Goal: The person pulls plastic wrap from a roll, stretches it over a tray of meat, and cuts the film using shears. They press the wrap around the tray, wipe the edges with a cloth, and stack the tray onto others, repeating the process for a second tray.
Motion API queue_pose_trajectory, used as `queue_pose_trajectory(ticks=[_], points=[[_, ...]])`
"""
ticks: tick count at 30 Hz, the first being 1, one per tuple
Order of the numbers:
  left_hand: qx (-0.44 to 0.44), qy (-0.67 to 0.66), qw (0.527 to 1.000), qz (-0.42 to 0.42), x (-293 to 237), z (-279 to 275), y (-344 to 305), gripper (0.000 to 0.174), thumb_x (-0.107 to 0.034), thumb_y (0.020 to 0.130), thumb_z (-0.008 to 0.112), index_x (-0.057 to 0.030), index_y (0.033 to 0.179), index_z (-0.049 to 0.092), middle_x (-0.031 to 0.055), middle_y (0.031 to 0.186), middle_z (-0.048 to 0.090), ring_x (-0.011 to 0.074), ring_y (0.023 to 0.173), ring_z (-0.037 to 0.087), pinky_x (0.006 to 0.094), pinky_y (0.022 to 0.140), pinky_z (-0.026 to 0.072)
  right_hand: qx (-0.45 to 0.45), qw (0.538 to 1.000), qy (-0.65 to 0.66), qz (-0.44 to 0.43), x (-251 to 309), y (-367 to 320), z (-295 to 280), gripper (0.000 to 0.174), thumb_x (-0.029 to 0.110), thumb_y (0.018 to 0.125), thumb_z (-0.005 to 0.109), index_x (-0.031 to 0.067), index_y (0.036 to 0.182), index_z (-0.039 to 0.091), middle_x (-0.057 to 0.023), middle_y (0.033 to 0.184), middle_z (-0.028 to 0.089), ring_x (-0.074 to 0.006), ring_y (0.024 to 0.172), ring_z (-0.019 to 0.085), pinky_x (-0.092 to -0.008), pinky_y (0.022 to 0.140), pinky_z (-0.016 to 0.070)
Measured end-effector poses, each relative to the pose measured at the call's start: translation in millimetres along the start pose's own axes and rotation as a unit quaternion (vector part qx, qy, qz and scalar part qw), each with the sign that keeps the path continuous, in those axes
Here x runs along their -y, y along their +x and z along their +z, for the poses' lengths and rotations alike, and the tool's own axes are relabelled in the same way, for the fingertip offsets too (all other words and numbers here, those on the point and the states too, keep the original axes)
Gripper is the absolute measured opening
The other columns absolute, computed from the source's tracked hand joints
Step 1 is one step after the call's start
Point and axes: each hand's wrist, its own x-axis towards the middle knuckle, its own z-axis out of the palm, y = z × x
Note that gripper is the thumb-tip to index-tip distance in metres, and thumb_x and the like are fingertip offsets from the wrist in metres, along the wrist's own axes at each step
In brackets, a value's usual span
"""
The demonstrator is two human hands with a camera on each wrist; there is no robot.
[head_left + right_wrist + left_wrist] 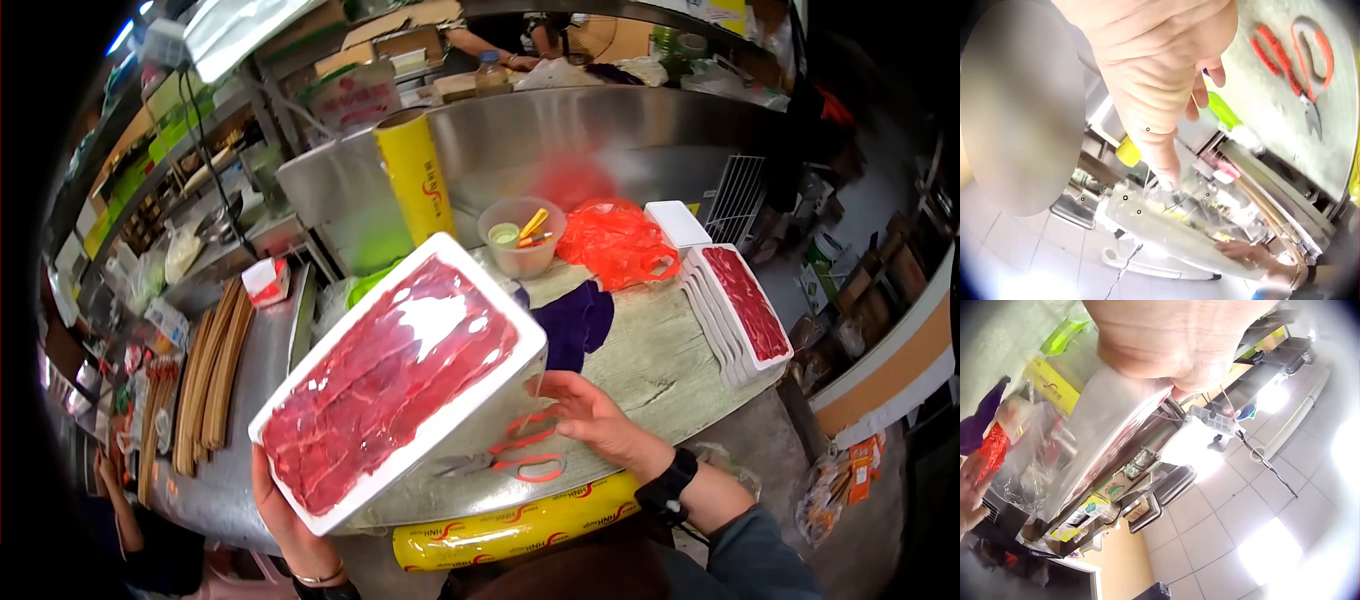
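Note:
A white foam tray of sliced red meat (395,375), under shiny clear film, is held tilted over the table. My left hand (290,520) grips its lower left corner, thumb along the side and the other fingers hidden beneath. In the left wrist view the tray (1100,415) shows edge-on below the palm, with loose clear film (1038,459) hanging past it. My right hand (605,425) is just off the tray's right end, beside the trailing film. Its thumb and fingers (1215,72) are spread apart in the right wrist view. Red-handled scissors (515,463) lie below the tray.
A yellow film roll (520,525) lies along the table's front edge; another yellow roll (415,180) stands behind. A plastic tub (520,238), red bag (620,245) and purple cloth (575,320) sit at the back. Stacked meat trays (735,315) stand right, wooden sticks (213,370) left.

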Motion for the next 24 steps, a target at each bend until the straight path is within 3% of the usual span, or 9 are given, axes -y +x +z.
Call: queue_pose_trajectory(ticks=[2,3,6,7,10,14,17,20,24], points=[[-0.02,0.011,1.0,0.01,3.8,0.6,-3.2,0.051,-0.037,0.104,0.042,-0.0044,0.142,0.047,0.018,0.145,0.05,0.0359,0.131,0.051,0.0554,0.111,0.0385,-0.016,0.998,0.058,-0.005,2.0,4.3,15.9,0.061,0.019,0.087,0.075,0.0063,0.139,0.045,-0.0103,0.139,0.052,-0.0256,0.115,0.06,-0.0433,0.1,0.0487],[-0.015,0.018,1.0,0.012,6.2,2.9,-5.3,0.051,-0.037,0.104,0.042,-0.0046,0.142,0.047,0.0179,0.144,0.051,0.0361,0.13,0.051,0.0553,0.111,0.0386,-0.025,0.993,0.116,-0.005,8.7,4.2,30.2,0.05,0.015,0.09,0.072,0.0047,0.134,0.05,-0.0102,0.132,0.056,-0.0241,0.104,0.065,-0.0419,0.093,0.0531],[-0.022,0.002,1.0,0.016,6.6,-5.1,-9.7,0.051,-0.038,0.103,0.043,-0.0048,0.141,0.048,0.0174,0.145,0.05,0.0358,0.13,0.051,0.0552,0.11,0.0395,-0.103,0.989,0.077,0.075,9.4,6.4,40.5,0.037,0.01,0.094,0.067,0.0025,0.128,0.055,-0.0074,0.122,0.06,-0.0227,0.101,0.066,-0.0385,0.089,0.0549],[-0.031,0.001,0.999,0.017,5.6,-3.2,-11.7,0.051,-0.038,0.103,0.043,-0.0048,0.141,0.048,0.0173,0.145,0.05,0.0358,0.13,0.051,0.0552,0.11,0.0395,-0.102,0.993,0.052,0.002,1.6,7.9,37.7,0.023,0.012,0.097,0.063,0.0039,0.118,0.061,-0.0033,0.108,0.063,-0.0165,0.085,0.066,-0.0332,0.068,0.062],[-0.03,0.008,0.999,0.025,9.5,-3.3,-16.6,0.051,-0.038,0.103,0.043,-0.0047,0.142,0.047,0.0174,0.145,0.049,0.0358,0.131,0.05,0.0547,0.111,0.0388,-0.129,0.985,0.113,0.0,-2.7,-2.7,29.5,0.022,0.014,0.097,0.063,0.0031,0.117,0.061,-0.0035,0.107,0.062,-0.0163,0.079,0.064,-0.0329,0.069,0.062],[-0.024,0.026,0.999,0.039,17.3,-17.7,-22.5,0.052,-0.037,0.103,0.044,-0.0052,0.143,0.046,0.018,0.145,0.049,0.0361,0.131,0.05,0.0548,0.112,0.0369,-0.035,0.974,0.201,-0.103,-14.9,-5.8,1.4,0.011,0.013,0.097,0.063,0.0051,0.105,0.061,-0.0054,0.116,0.061,-0.0195,0.102,0.061,-0.0396,0.09,0.0535],[-0.046,0.033,0.998,0.033,18.6,-19.8,-28.2,0.053,-0.038,0.103,0.045,-0.0046,0.143,0.046,0.0185,0.145,0.049,0.0361,0.132,0.049,0.0543,0.113,0.0356,-0.022,0.961,0.271,-0.056,-7.8,-6.8,-5.0,0.007,0.014,0.098,0.062,0.0087,0.1,0.059,-0.0075,0.12,0.059,-0.0202,0.117,0.055,-0.038,0.097,0.0454],[-0.075,0.039,0.996,0.019,20.5,-24.0,-41.8,0.054,-0.039,0.102,0.046,-0.004,0.143,0.045,0.019,0.146,0.048,0.0361,0.133,0.047,0.0538,0.113,0.0342,-0.02,0.968,0.243,-0.056,11.9,-4.7,-0.4,0.009,0.018,0.098,0.062,0.0106,0.099,0.057,-0.0099,0.124,0.059,-0.0194,0.118,0.054,-0.0345,0.097,0.0428],[-0.137,0.06,0.989,-0.009,25.6,-30.1,-64.7,0.056,-0.04,0.101,0.047,-0.0032,0.144,0.044,0.0197,0.146,0.048,0.0361,0.134,0.045,0.0531,0.114,0.0324,0.009,0.972,0.16,-0.17,53.1,11.5,23.1,0.016,0.024,0.097,0.064,0.0111,0.095,0.054,-0.0136,0.13,0.058,-0.0193,0.119,0.054,-0.0341,0.1,0.0414]])
